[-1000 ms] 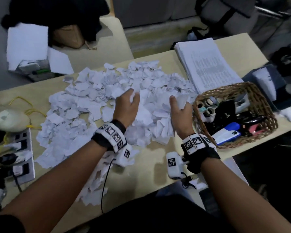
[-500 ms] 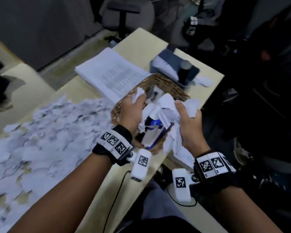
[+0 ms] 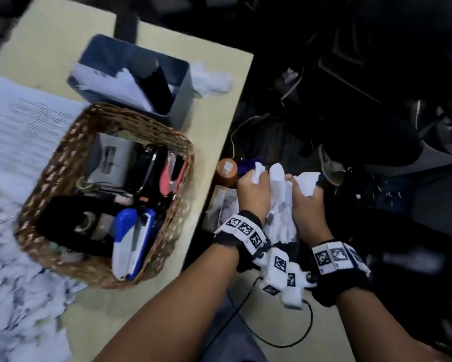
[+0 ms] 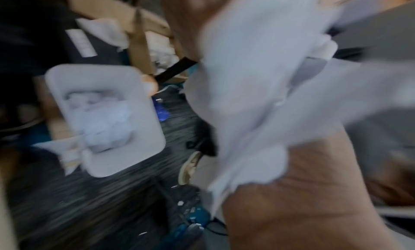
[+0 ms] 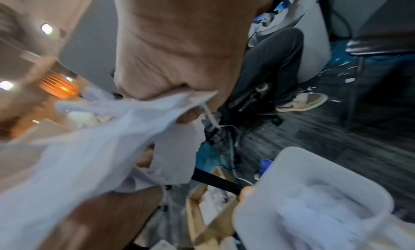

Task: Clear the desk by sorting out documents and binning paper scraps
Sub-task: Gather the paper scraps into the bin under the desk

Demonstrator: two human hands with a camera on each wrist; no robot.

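Both hands hang past the desk's right edge, over the floor. My left hand [image 3: 253, 189] and right hand [image 3: 307, 202] squeeze one bunch of white paper scraps [image 3: 281, 197] between them, fingers curled round it. In the wrist views the bunch [image 4: 258, 94] [image 5: 89, 147] is blurred, and a white bin [image 4: 105, 119] [image 5: 314, 200] with scraps inside stands on the floor below. More loose scraps [image 3: 10, 270] cover the desk at lower left. A stack of printed documents [image 3: 23, 126] lies at the left.
A wicker basket [image 3: 63, 158] of staplers and office items sits near the desk's right edge, with a grey box [image 3: 183, 74] behind it. On the floor are a brown cardboard box [image 5: 202, 223], cables, a seated person's leg and shoe [image 5: 300, 101] and scattered scraps.
Both hands gathered scraps from the pile, lifted them over the basket and carried them right, past the desk's edge. The head view has swung right with them.
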